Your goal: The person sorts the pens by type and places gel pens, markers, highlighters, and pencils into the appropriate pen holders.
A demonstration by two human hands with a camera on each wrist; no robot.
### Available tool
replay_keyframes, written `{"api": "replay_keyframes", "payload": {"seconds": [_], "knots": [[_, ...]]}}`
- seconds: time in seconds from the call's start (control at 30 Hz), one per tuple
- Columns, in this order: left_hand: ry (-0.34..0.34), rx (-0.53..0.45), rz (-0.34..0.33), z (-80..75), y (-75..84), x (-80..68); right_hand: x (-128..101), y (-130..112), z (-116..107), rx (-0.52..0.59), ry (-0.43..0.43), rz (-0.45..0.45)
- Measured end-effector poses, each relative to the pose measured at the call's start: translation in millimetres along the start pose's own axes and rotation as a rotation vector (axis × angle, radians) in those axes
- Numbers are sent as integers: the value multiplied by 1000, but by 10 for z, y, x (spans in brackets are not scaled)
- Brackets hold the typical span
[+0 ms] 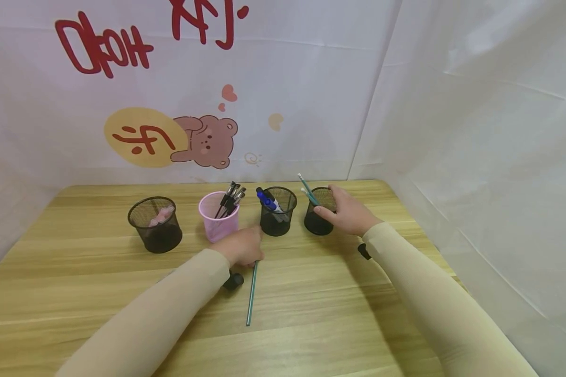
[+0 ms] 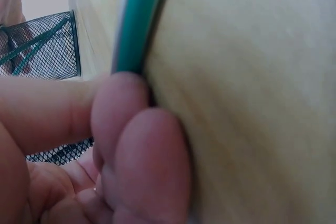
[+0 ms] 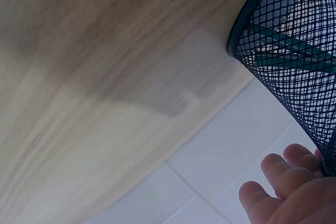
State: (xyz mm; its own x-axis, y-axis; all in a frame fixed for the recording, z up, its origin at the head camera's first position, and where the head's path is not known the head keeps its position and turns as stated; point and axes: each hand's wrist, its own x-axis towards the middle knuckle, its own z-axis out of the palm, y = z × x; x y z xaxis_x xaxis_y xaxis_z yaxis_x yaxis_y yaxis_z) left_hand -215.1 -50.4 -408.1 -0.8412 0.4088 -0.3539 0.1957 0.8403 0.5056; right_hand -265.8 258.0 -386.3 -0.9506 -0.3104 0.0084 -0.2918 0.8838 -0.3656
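Note:
A teal pencil lies on the wooden table, pointing toward me. My left hand pinches its far end; in the left wrist view the fingertips press against the teal pencil. My right hand grips the rightmost black mesh cup, thumb at the front and fingers over the rim. Teal pencils stand in that cup. The right wrist view shows this mesh cup with teal pencils inside and my fingers beside its wall.
Three more cups stand in a row: a black mesh cup with pink items, a pink cup with black pens, and a black mesh cup with blue markers. White cloth walls enclose the back and right. The table edge runs close on the right.

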Motion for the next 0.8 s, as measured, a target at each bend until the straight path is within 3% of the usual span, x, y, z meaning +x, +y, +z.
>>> {"api": "replay_keyframes", "payload": {"seconds": [0.5,0.8], "knots": [[-16,69,-13,-20,41,-2,-13,-5,-18,7,-20,12],[-21,15,11,-42,19,-11,-18,-12,-19,7,-25,14]]}}
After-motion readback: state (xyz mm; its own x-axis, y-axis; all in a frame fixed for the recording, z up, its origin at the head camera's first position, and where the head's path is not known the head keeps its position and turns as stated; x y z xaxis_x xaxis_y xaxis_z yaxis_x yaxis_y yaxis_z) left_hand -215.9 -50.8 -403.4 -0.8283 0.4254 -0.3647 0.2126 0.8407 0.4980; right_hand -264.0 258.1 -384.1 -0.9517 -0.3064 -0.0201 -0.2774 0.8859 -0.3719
